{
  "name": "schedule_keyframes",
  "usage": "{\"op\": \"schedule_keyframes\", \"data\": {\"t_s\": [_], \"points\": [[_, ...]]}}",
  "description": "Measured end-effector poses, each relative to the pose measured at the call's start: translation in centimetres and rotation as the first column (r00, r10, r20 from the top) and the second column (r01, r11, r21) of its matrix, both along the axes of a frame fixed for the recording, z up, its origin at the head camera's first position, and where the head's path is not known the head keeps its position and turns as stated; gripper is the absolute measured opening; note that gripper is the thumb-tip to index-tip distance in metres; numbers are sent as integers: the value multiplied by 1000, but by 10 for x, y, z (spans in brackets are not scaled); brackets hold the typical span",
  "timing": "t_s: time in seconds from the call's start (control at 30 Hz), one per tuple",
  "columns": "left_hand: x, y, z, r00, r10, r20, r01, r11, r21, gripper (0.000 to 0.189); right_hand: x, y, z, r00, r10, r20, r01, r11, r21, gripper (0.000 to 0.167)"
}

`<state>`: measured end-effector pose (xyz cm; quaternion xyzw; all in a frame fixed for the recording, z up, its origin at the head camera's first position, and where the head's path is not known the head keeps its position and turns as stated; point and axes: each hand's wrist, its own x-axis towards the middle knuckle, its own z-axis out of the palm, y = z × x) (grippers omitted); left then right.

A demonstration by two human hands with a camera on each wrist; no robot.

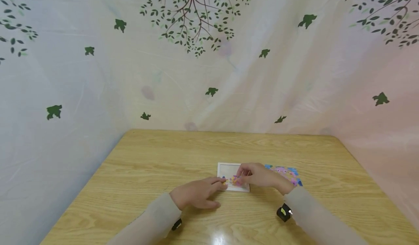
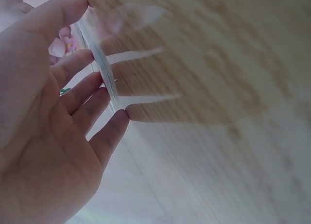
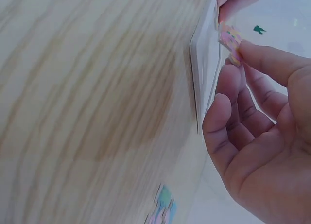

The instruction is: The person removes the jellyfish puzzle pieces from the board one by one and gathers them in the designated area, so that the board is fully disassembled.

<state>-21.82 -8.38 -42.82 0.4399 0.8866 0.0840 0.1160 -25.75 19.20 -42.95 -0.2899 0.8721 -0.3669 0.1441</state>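
Observation:
A white rectangular frame [image 1: 229, 164] lies flat on the table, with a few colourful puzzle pieces [image 1: 225, 181] in its lower part. Over its near left side my left hand [image 1: 198, 194] rests with fingers extended. In the left wrist view those fingertips touch the frame's edge [image 2: 103, 63]. My right hand [image 1: 260, 175] is above the frame's right side. Between thumb and fingers it pinches a pink and yellow puzzle piece [image 3: 230, 40], clearest in the right wrist view. Part of the frame is hidden behind the hands.
Right of the frame lies a patch of pink and blue puzzle pieces [image 1: 296, 176], partly behind the right hand and forearm. The wooden table [image 1: 157, 157] reaches back to a curtain [image 1: 183, 103] printed with leaves. Both wrists carry a small black camera.

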Motion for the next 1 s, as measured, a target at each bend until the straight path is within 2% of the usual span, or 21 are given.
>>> {"op": "schedule_keyframes", "data": {"t_s": [0.3,0.53,0.73,1.0], "points": [[1,-2,1,1000,2,13,-2,1000,5,59,1,41,3,1000,17,20,-16,1000,-7,7],[0,-2,-1,1000,2,22,-2,1000,11,59,8,84,4,1000,22,20,-22,1000,-14,7],[1,-1,0,1000,8,20,-8,1000,7,58,12,120,4,997,-2,74,2,1000,10,9],[1,-1,2,1000,-8,30,7,1000,22,57,19,145,3,985,54,162,-48,998,-40,9]]}}
